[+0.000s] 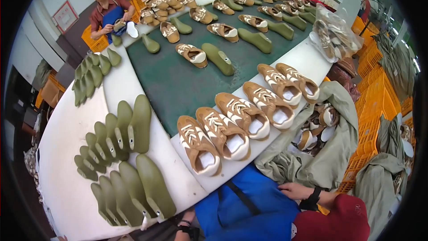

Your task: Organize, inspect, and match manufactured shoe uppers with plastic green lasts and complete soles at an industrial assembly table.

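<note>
My right hand (295, 191), with a black band at its wrist, is beside my blue apron (245, 209), at the near edge of a grey-green cloth-lined bin (303, 165) of shoes. Its visible fingers are loosely stretched, holding nothing I can see. Low at the table's front edge, my left hand (189, 216) is partly hidden against the apron; its fingers do not show. Brown and white sneakers (223, 131) stand in a row along the table's near strip, toes away from me. Left of them, green shoe lasts (154, 183) stand in rows on the white tabletop (178, 192).
A green belt (151, 76) carries more sneakers and lasts. Across it at the far left, a person (111, 11) in a blue apron handles a shoe. A clear plastic bag (334, 35) of shoes lies at the right. Orange crates (379, 107) stack along the right side.
</note>
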{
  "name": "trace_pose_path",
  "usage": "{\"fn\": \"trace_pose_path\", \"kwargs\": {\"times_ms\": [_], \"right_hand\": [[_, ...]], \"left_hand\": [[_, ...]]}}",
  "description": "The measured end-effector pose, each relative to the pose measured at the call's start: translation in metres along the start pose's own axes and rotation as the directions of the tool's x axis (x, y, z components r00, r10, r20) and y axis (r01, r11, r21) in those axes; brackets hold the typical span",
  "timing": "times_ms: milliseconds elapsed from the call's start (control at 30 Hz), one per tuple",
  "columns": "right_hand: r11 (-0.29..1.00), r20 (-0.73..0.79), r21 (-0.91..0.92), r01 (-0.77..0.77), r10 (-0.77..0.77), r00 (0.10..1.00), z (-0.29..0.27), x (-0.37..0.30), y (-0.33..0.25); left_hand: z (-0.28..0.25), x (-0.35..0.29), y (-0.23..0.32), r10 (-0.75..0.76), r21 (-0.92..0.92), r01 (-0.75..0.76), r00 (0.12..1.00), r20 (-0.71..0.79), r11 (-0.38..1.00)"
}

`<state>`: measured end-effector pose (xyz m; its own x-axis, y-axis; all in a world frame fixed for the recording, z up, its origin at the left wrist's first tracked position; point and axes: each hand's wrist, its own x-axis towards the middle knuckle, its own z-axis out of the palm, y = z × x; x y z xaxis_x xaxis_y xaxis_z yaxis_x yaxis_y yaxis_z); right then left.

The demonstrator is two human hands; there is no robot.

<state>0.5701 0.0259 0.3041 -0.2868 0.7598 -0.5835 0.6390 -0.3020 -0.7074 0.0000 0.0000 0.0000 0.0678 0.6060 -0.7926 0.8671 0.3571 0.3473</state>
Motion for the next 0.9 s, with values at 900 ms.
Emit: {"fn": "trace_pose_path", "kwargs": {"times_ms": [900], "right_hand": [[0.917,-0.925,0.355,0.183,0.373,-0.074,-0.409,-0.46,-0.14]], "left_hand": [[-0.227,-0.288,0.267,0.434,-0.374,-0.694,0.694,-0.575,0.615]]}}
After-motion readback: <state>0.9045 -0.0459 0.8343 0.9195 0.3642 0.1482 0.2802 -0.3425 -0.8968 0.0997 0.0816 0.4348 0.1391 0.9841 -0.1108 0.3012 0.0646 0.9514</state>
